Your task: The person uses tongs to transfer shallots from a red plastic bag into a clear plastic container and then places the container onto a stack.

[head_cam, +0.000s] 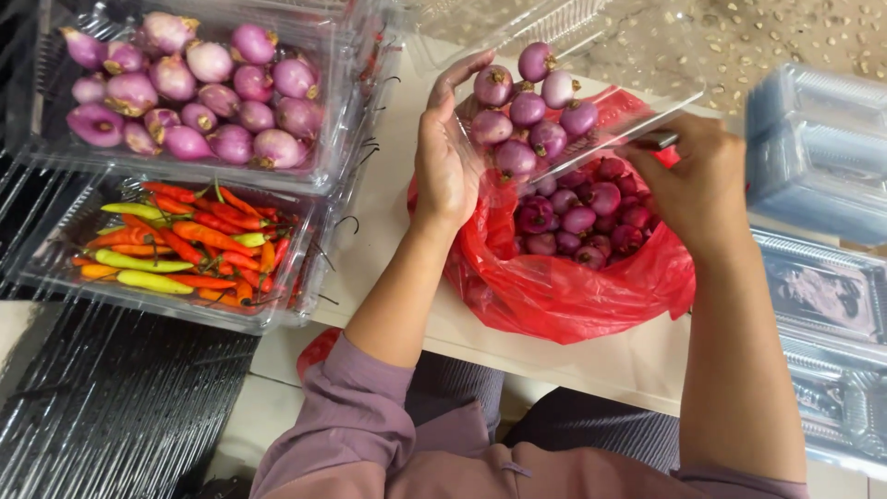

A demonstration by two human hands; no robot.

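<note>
Holding a clear plastic clamshell container (554,120) over the red plastic bag (564,286) of shallots (582,217), head view only.

- Left hand (443,157): fingers curled around the container's left wall, thumb side pressed against it.
- Right hand (693,185): fingers pinched together on the container's right rim; can't tell if a shallot is in that pinch.
- Container sits tilted above the bag, partly filled: about eight shallots (531,106) inside, room left, lid open.
- Bag rests near the front edge of the table (397,231), still well stocked.
- Done: one full, closed box of shallots (194,88) at the table's far left corner, and a closed box of mixed chillies (185,245) just in front of it.
- Left: stack of empty clear containers (818,148) along the right edge, unused.

Judgement: roughly mid-job, second shallot box about half loaded.
</note>
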